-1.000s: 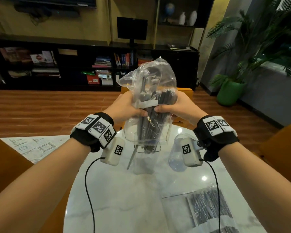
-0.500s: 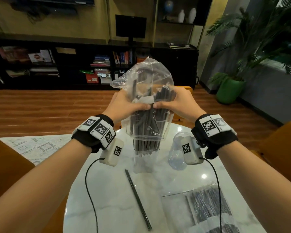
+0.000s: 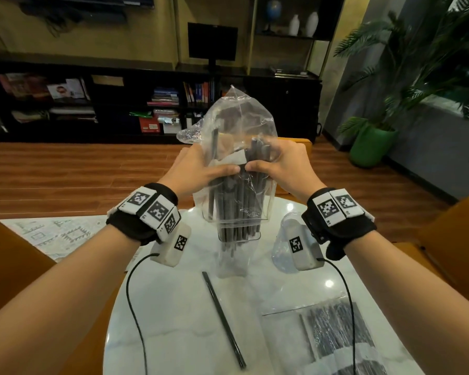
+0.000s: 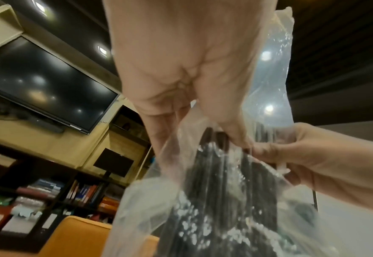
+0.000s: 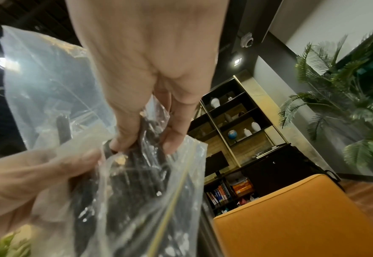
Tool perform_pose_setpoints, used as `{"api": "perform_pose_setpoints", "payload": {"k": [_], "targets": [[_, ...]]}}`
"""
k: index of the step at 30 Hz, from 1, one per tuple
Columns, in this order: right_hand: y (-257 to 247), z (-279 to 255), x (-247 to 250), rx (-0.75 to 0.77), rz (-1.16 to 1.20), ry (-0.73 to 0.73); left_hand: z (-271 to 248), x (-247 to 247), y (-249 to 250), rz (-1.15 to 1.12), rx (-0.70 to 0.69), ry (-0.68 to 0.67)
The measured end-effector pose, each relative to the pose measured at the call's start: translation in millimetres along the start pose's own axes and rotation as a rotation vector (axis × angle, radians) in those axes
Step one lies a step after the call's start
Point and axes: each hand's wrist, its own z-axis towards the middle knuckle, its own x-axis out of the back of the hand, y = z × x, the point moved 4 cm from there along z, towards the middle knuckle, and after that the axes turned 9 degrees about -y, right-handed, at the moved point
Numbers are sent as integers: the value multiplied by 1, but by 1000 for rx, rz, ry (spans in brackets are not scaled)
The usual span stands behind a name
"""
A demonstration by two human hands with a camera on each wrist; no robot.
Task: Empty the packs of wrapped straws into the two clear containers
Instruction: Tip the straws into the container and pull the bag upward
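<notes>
A clear plastic pack point(image 3: 236, 131) of black wrapped straws point(image 3: 236, 201) is held upside down over a tall clear container point(image 3: 233, 255) at the table's middle. My left hand point(image 3: 201, 171) grips the pack from the left and my right hand point(image 3: 279, 166) grips it from the right, thumbs meeting at its front. The straws' lower ends reach into the container. From the left wrist view the bag point(image 4: 203, 200) hangs below my fingers; the right wrist view shows the same pack point(image 5: 126, 191). One loose straw point(image 3: 224, 320) lies on the table. A second clear container point(image 3: 284, 242) stands to the right, partly hidden.
A full pack of straws point(image 3: 333, 339) lies at the near right of the round white marble table point(image 3: 179, 320). Orange chairs point(image 3: 455, 234) surround the table. A dark shelf unit and a potted plant point(image 3: 374, 147) stand farther back.
One straw dropped out of the pack onto the table in front of the container. The straws slid lower into the container, and both hands shifted slightly on the pack.
</notes>
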Motion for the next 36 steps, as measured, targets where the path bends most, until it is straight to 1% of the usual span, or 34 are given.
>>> {"api": "perform_pose_setpoints", "payload": {"k": [3,5,8,9,11,13,14,16,18,20,22,24,25,26,28,30,32,33,35,36], "targets": [[0,-3,-1,-13,57,23,0,-2,-5,-25,29,-56],[1,-6,-5,-38,113,7,1,-2,-5,-62,54,-32],[2,-8,-13,-64,103,-23,5,-5,-8,-136,81,1],[3,-8,-15,-74,96,-34,6,-8,-12,-178,104,-21],[7,-10,-16,-109,83,-56,8,-15,-22,-250,155,-105],[12,-12,-13,-134,55,-80,7,-19,-30,-275,198,-181],[12,-13,-10,-130,13,-87,6,-18,-33,-282,212,-191],[10,-12,-5,-102,-61,-100,6,-14,-33,-275,214,-154],[3,-10,-1,-72,-62,-98,7,-9,-30,-244,194,-77],[-5,-8,3,-47,-42,-45,10,-3,-24,-188,165,-31],[-8,-6,6,-43,-17,26,10,-3,-17,-143,130,-125],[-7,-6,6,-59,-1,64,9,-10,-17,-165,117,-221],[-7,-7,5,-62,-3,63,9,-12,-20,-188,131,-213],[-7,-9,3,-68,-11,50,8,-13,-22,-202,152,-173],[-7,-11,0,-85,-40,-10,7,-13,-25,-192,157,-56],[-5,-11,0,-118,-143,-85,5,-10,-23,-137,137,33],[-1,-8,2,-162,-198,-136,2,-8,-16,-48,100,48],[-1,-7,4,-179,-197,-139,1,-9,-13,10,89,36],[-3,-6,7,-170,-193,-114,1,-9,-10,76,89,10],[-4,-5,8,-160,-198,-96,1,-8,-9,67,90,3]]}}
